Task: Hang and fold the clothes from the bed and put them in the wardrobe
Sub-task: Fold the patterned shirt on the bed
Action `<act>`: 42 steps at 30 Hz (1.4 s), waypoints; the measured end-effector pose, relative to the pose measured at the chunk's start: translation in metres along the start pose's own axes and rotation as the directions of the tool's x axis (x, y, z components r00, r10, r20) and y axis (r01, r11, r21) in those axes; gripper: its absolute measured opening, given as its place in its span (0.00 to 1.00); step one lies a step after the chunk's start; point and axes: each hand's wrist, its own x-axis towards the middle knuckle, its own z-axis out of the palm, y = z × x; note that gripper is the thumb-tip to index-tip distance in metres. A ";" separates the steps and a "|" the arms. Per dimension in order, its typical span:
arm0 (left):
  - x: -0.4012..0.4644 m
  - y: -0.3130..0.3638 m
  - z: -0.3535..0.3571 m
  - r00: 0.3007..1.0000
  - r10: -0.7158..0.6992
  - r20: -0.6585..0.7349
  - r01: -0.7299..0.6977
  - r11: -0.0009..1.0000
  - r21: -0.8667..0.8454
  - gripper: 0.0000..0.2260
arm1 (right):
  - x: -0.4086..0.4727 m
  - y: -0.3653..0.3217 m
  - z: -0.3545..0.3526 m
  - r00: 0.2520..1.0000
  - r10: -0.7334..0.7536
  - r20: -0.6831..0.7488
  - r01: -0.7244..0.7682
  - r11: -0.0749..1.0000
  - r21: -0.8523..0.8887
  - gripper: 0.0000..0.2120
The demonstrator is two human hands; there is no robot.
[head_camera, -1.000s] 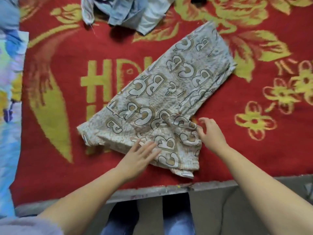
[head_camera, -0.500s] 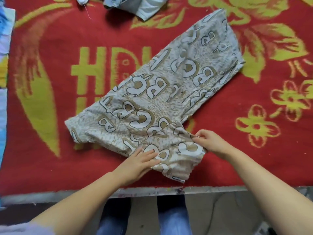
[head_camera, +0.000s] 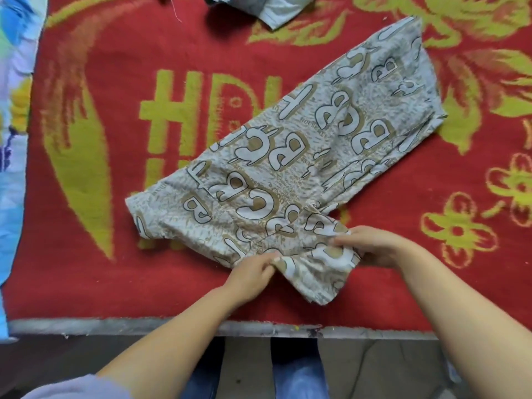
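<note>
Red woven blanket with yellow flowers and lettering is spread over the bed. Grey-beige letter-printed garment is laid diagonally on it; its near end is pinched by the left hand and right hand. Pale blue crumpled clothes are seen at the far edge.

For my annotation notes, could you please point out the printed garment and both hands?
printed garment [head_camera: 290,168], head view, middle of the fabric.
left hand [head_camera: 250,273], head view, knuckles.
right hand [head_camera: 374,246], head view, back of hand.
</note>
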 end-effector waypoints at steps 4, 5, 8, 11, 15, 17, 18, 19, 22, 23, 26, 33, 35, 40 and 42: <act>0.006 0.001 -0.052 0.916 -0.359 0.181 0.351 0.496 -0.794 0.07 | -0.004 -0.070 0.012 0.992 -0.123 0.033 0.070 0.745 0.664 0.07; 0.004 -0.004 -0.060 0.899 -0.370 0.233 0.370 0.357 -0.858 0.08 | 0.001 -0.084 0.021 0.981 -0.195 0.003 0.131 0.671 0.730 0.10; -0.007 -0.017 -0.074 0.845 -0.503 0.182 0.389 0.343 -0.855 0.12 | 0.016 -0.101 0.059 0.888 -0.397 -0.231 0.459 0.790 0.407 0.15; -0.017 -0.033 -0.104 0.767 -0.567 -0.302 0.246 0.694 -0.677 0.10 | 0.024 -0.082 0.100 0.575 -0.764 -0.294 0.612 0.640 -0.465 0.19; -0.019 -0.068 -0.174 0.692 -0.077 -0.718 0.228 0.967 0.116 0.17 | 0.051 -0.022 0.160 0.651 -0.712 0.262 0.347 -0.027 -0.937 0.42; -0.006 -0.078 -0.200 0.838 -0.079 -0.540 0.257 0.930 0.263 0.28 | 0.064 -0.008 0.181 0.727 -0.642 0.242 0.270 -0.056 -0.961 0.44; 0.000 -0.081 -0.209 0.894 -0.153 -0.421 0.278 0.926 0.254 0.31 | 0.070 -0.006 0.188 0.732 -0.650 0.204 0.250 -0.022 -0.968 0.43; 0.004 -0.084 -0.218 0.925 -0.215 -0.315 0.295 0.926 0.235 0.30 | 0.075 -0.008 0.193 0.718 -0.676 0.164 0.235 0.014 -0.972 0.42; 0.009 -0.083 -0.247 0.936 -0.334 -0.107 0.349 0.918 0.188 0.14 | 0.082 -0.010 0.198 0.641 -0.763 0.085 0.290 0.139 -0.947 0.37; 0.009 -0.077 -0.259 0.935 -0.352 -0.049 0.355 0.923 0.145 0.10 | 0.081 -0.011 0.196 0.609 -0.790 0.062 0.383 0.225 -0.896 0.37; 0.014 -0.039 -0.287 0.916 -0.390 0.098 0.400 0.910 -0.111 0.04 | 0.064 -0.022 0.181 0.601 -0.788 -0.129 0.680 0.590 -0.436 0.35; 0.112 0.123 -0.280 0.960 -0.274 0.054 0.228 0.657 -0.719 0.09 | 0.045 -0.042 0.096 0.606 -0.278 -0.745 0.660 0.699 0.277 0.11; 0.142 0.152 -0.258 0.941 -0.323 -0.100 0.116 0.588 -0.800 0.09 | 0.050 -0.043 0.073 0.586 -0.158 -0.794 0.628 0.708 0.323 0.11; 0.148 0.110 -0.199 0.862 0.390 -0.324 -0.219 0.863 0.456 0.31 | 0.033 -0.037 0.075 0.220 -0.410 -0.885 0.539 0.807 -0.240 0.30; 0.139 0.072 -0.192 0.884 0.451 0.121 -0.339 0.442 0.831 0.42 | 0.035 -0.041 0.099 0.176 -0.738 -0.652 0.376 0.662 -0.648 0.37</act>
